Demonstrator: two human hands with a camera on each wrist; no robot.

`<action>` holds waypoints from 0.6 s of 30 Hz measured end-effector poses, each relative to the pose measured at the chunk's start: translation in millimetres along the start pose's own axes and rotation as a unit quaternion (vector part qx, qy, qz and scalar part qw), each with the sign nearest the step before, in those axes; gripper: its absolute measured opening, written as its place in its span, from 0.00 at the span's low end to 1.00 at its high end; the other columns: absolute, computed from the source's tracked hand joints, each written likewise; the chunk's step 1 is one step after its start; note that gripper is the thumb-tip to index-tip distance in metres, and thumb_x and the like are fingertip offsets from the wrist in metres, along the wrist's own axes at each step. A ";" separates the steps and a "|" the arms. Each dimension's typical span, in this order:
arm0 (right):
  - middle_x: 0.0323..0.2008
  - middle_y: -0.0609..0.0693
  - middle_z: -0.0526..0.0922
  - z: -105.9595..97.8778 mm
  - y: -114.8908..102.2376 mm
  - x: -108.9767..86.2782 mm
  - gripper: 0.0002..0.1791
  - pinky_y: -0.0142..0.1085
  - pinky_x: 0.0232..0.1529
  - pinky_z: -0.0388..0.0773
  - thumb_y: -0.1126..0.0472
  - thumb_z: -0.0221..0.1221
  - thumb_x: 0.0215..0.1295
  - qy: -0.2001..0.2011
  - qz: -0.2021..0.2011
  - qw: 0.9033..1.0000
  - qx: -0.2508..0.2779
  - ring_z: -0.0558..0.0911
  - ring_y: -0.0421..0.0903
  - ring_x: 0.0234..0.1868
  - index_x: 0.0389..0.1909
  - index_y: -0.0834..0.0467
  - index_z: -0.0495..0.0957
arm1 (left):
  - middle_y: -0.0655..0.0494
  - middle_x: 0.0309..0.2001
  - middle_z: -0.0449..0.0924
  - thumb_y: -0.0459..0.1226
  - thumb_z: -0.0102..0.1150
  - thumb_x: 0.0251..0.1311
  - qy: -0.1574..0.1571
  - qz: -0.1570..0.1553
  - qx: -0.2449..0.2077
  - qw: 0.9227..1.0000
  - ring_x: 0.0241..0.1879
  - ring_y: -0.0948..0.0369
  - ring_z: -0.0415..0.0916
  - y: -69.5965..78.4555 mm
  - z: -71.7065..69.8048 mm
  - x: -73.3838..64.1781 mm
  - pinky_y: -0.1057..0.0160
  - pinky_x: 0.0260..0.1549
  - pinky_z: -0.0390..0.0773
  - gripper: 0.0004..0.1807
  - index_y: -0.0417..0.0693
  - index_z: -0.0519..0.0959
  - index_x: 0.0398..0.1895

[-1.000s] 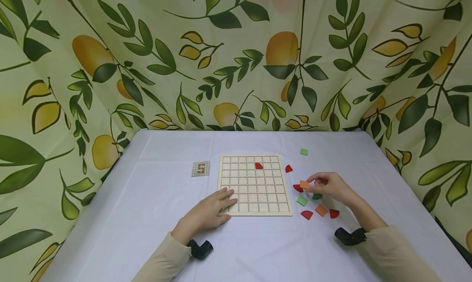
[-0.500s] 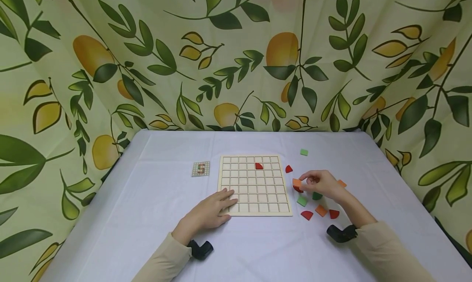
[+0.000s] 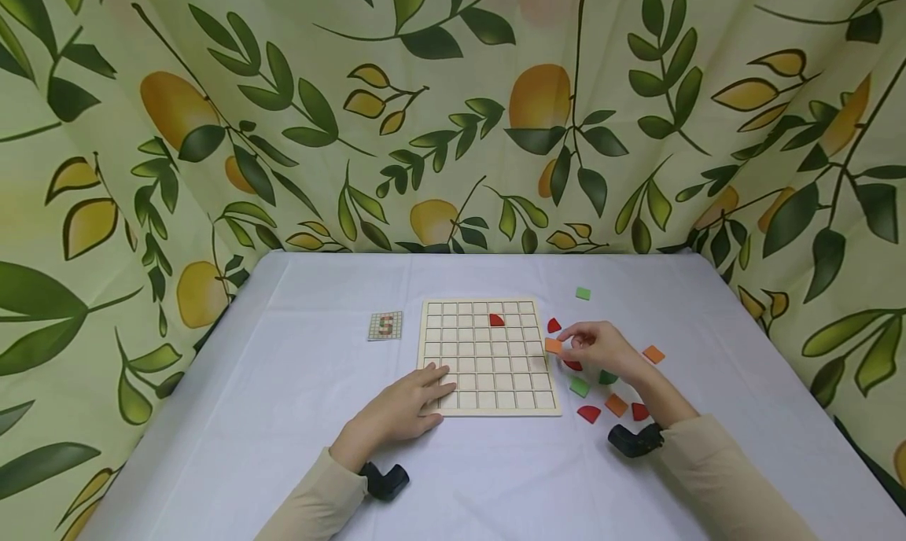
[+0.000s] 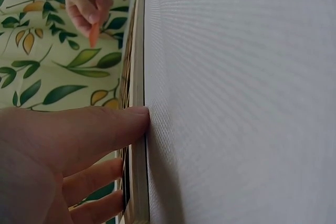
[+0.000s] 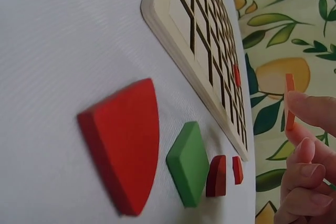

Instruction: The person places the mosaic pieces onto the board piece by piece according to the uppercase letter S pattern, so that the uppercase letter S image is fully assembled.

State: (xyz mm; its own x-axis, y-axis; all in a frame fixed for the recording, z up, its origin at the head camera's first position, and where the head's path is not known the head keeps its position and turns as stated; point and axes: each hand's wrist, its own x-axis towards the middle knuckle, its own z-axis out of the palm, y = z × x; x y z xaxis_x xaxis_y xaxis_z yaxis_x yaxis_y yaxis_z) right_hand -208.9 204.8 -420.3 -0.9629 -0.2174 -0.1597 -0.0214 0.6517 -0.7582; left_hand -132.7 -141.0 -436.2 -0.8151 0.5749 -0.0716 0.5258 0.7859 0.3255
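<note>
**An orange square (image 3: 554, 345), pinched, at the right edge of the board (image 3: 497, 374)**

Edges: The board lies flat on the white cloth (image 3: 241, 415). Cloth stretches from its near edge towards me and, on the left, well past the small card (image 3: 384, 326); a narrower strip runs along the far edge. The right side is the tighter one. A red wedge (image 3: 554, 325) sits just beside the rim; a light green square (image 3: 580, 387) and a second red wedge (image 3: 589, 414) lie nearer me, and a dark green piece (image 3: 607, 377) is partly hidden under my right hand (image 3: 602, 348). One red quarter (image 3: 497, 320) lies on the grid, second row from the far edge.

Fingers: My right thumb and forefinger pinch the orange square, the remaining fingers curled in. The right wrist view shows the square edge-on, raised off the cloth; from the head view it overlaps the board's right rim. My left hand (image 3: 399, 403) rests, fingers straight and somewhat spread, on the board's near left corner, its thumb (image 4: 105, 132) touching the near side.
</note>
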 end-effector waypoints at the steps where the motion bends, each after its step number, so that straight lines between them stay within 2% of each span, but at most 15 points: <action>1: 0.24 0.47 0.70 0.6 -0.3 1.3 0.18 0.27 0.24 0.65 0.61 0.67 0.56 -0.001 -0.002 1.000 0.002 0.69 0.43 0.29 0.45 0.65 0.80 | 0.49 0.72 0.64 0.42 0.60 0.61 0.000 0.000 0.000 1.000 0.73 0.47 0.59 0.0 0.0 -0.1 0.47 0.70 0.65 0.28 0.51 0.72 0.66; 18: 0.23 0.45 0.68 16.7 -15.1 23.1 0.17 0.27 0.20 0.61 0.62 0.67 0.55 -0.008 0.006 0.998 0.056 0.67 0.41 0.26 0.44 0.66 0.80 | 0.49 0.72 0.65 0.43 0.59 0.61 0.002 0.003 0.007 1.000 0.73 0.47 0.60 -0.4 1.1 -0.5 0.47 0.69 0.67 0.27 0.51 0.72 0.65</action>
State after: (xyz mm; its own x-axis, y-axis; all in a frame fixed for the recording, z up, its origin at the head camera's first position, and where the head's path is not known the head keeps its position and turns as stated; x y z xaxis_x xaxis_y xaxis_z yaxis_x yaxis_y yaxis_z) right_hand -226.4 177.8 -423.2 -0.9585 -0.2227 -0.1781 0.0206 0.5687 -0.8223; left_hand -132.2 -141.3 -437.3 -0.8128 0.5788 -0.0661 0.5340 0.7857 0.3122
